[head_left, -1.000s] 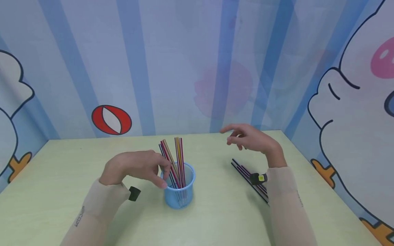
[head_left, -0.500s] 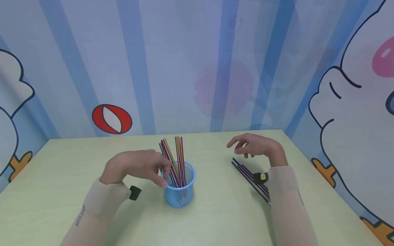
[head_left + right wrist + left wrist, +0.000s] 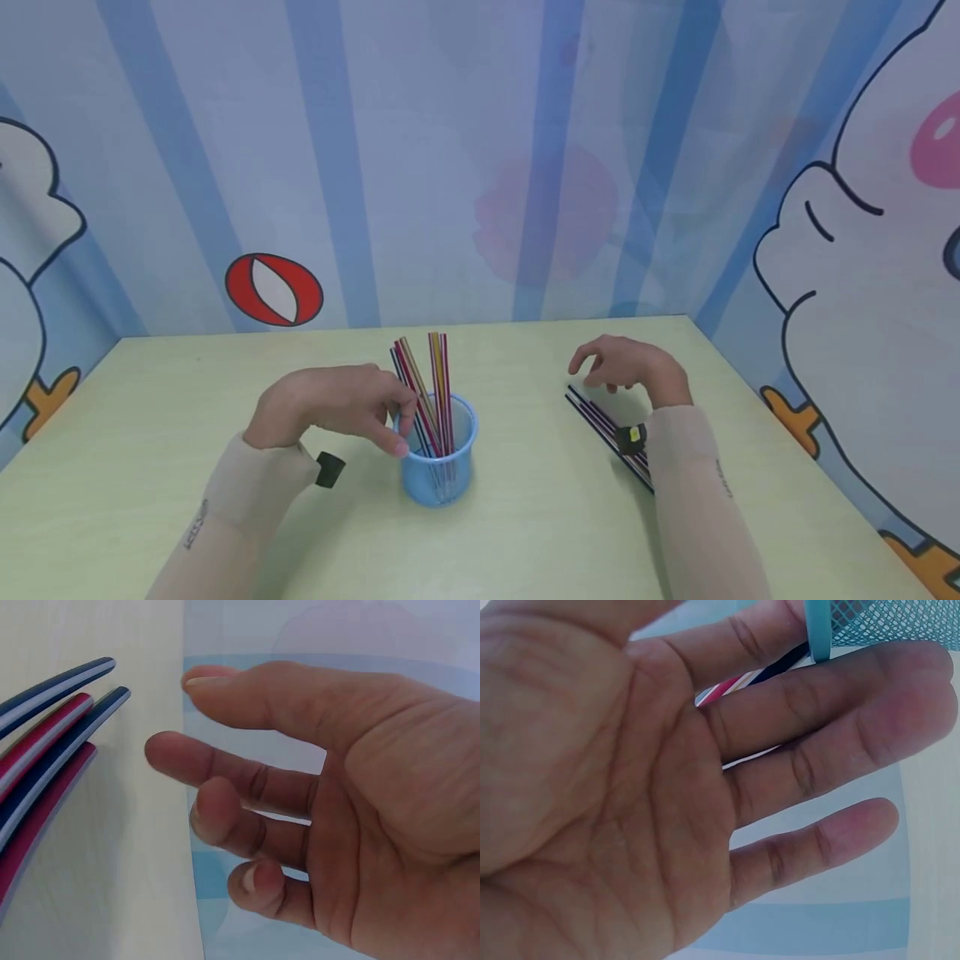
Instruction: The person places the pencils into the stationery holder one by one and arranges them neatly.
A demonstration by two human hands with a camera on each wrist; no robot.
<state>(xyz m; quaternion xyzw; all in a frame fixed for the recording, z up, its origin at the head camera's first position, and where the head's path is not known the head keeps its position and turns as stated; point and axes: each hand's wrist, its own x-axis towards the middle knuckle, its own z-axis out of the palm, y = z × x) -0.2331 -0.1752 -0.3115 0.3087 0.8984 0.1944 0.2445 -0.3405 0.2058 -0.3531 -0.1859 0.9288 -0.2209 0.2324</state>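
Note:
A light blue mesh pen cup (image 3: 437, 487) stands upright on the table, with several thin striped sticks (image 3: 446, 392) in red, gold and navy leaning inside it. My left hand (image 3: 333, 408) pinches the cup's left rim between thumb and index finger; the other fingers extend past the mesh wall in the left wrist view. To the right lie more thin striped sticks (image 3: 600, 421), navy and dark red with white stripes, partly hidden by my right wrist. My right hand (image 3: 626, 364) hovers just beyond their far ends, fingers loosely bent, holding nothing. In the right wrist view its fingertips are apart from the sticks (image 3: 64, 731).
The pale yellow table (image 3: 225, 367) ends at a blue striped backdrop (image 3: 435, 167) with cartoon figures. A dark wrist camera (image 3: 330, 469) sits at the left cuff and another camera (image 3: 630, 437) at the right cuff.
My right hand has come down and slightly to the right, closer to the far ends of the lying sticks. The left hand and the cup have stayed in place.

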